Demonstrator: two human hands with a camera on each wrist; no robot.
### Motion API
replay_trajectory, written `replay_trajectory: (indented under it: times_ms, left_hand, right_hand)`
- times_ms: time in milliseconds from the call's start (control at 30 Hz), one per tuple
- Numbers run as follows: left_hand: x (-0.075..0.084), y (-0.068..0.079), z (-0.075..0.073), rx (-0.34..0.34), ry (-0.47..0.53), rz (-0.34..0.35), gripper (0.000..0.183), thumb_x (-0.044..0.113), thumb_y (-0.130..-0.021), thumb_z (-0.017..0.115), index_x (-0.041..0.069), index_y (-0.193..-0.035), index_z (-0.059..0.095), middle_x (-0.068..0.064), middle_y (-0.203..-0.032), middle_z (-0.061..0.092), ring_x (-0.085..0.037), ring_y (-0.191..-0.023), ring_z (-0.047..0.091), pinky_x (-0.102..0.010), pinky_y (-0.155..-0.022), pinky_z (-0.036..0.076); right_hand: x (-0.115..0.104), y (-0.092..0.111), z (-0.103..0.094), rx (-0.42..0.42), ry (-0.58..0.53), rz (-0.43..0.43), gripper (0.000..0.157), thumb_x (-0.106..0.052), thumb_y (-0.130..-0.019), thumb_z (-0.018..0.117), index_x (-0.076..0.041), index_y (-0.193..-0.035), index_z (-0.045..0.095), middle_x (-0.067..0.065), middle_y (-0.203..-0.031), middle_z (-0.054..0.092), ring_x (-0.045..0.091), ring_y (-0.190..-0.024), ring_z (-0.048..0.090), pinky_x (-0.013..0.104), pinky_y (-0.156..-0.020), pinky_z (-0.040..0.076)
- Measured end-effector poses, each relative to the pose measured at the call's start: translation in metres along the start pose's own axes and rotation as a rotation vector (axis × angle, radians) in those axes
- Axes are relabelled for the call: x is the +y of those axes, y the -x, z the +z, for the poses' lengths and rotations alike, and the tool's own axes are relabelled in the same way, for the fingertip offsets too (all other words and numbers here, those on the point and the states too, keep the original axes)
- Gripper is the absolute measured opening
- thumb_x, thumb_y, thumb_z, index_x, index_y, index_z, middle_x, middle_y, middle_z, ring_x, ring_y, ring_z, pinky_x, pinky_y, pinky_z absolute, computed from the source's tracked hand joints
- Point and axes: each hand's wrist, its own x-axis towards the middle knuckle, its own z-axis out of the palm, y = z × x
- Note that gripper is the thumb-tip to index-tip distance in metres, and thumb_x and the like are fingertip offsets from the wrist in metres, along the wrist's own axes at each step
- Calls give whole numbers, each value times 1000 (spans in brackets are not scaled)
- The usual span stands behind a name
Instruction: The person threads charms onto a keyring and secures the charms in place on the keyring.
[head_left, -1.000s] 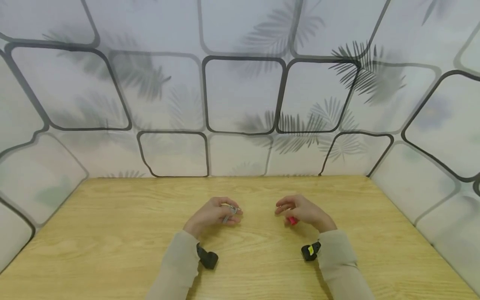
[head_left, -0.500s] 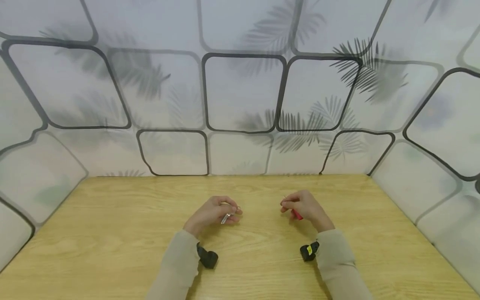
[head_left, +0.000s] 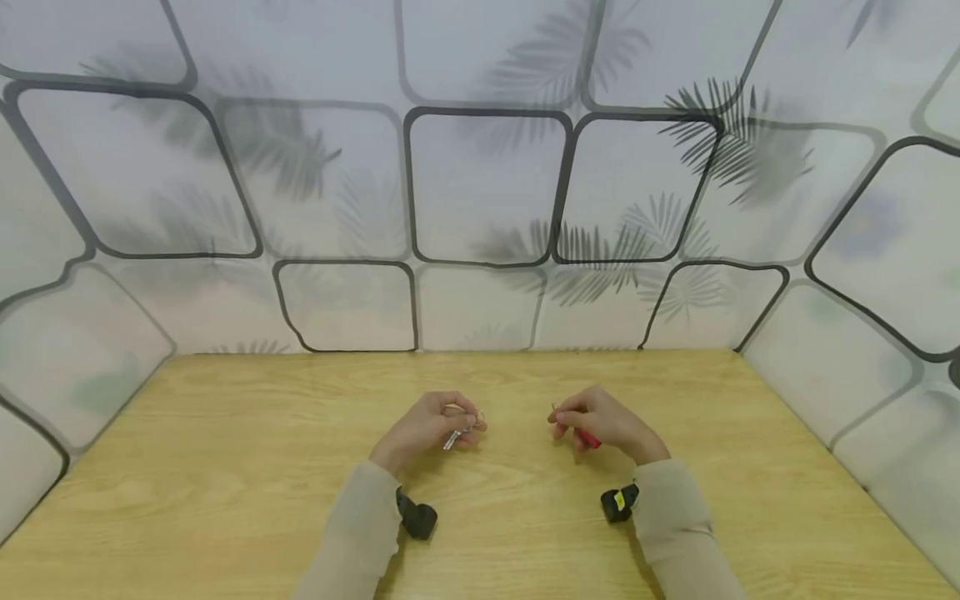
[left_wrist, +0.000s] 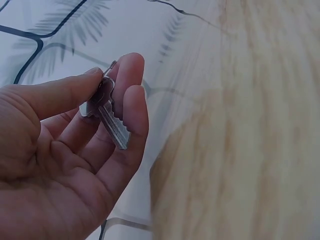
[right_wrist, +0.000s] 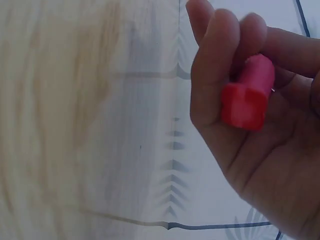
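My left hand (head_left: 433, 427) is raised over the middle of the table, pinching a ring of keys between thumb and fingers. In the left wrist view a silver key (left_wrist: 114, 122) hangs toward the palm, its toothed edge against the fingers. The thin key ring (left_wrist: 108, 68) stands up at the thumb tip. Across a short gap, my right hand (head_left: 611, 421) holds a small red-pink piece (right_wrist: 245, 105) with a rounded body and a squared end. A thin tip (head_left: 554, 407) pokes up beyond the right fingertips. The fingers hide the rest of that piece.
Both hands are over a light wood-grain table (head_left: 225, 467). A patterned cloth wall (head_left: 480, 192) rises behind it and along both sides. Black cameras are strapped at the left wrist (head_left: 417, 518) and the right wrist (head_left: 617, 505).
The right fingers have closed in on the red-pink piece and turned it; that hand drew right, then came slightly back left. In the left hand the keys now hang lower and the ring shows.
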Motion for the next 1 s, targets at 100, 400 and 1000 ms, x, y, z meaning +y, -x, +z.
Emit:
replay_trajectory:
  times_ms: [100, 400, 1000]
  left_hand:
    - [2, 0, 1, 2, -20, -2, 11, -1, -101, 58, -10, -106, 61, -27, -110, 71, -23, -84, 73, -30, -75, 59]
    - [2, 0, 5, -27, -75, 15, 16, 6, -101, 61, -5, -112, 57, -23, -102, 74, -18, -75, 69, -26, -65, 51]
    - [5, -4, 14, -63, -64, 33, 22, 3, -104, 56, -14, -117, 57, -25, -108, 72, -35, -94, 73, -32, -76, 59]
  right_hand:
    - [-1, -1, 1, -31, -20, -15, 26, 2, -105, 49, 22, -114, 63, 17, -90, 70, 7, -53, 54, 20, -50, 47]
    - [1, -3, 7, 1, 0, -26, 25, -6, -103, 58, 14, -104, 72, 16, -87, 72, 7, -51, 51, 20, -48, 46]
    - [-7, -6, 16, -15, -117, -41, 24, -4, -102, 59, 16, -104, 71, 19, -93, 73, 6, -55, 53, 18, -46, 39]
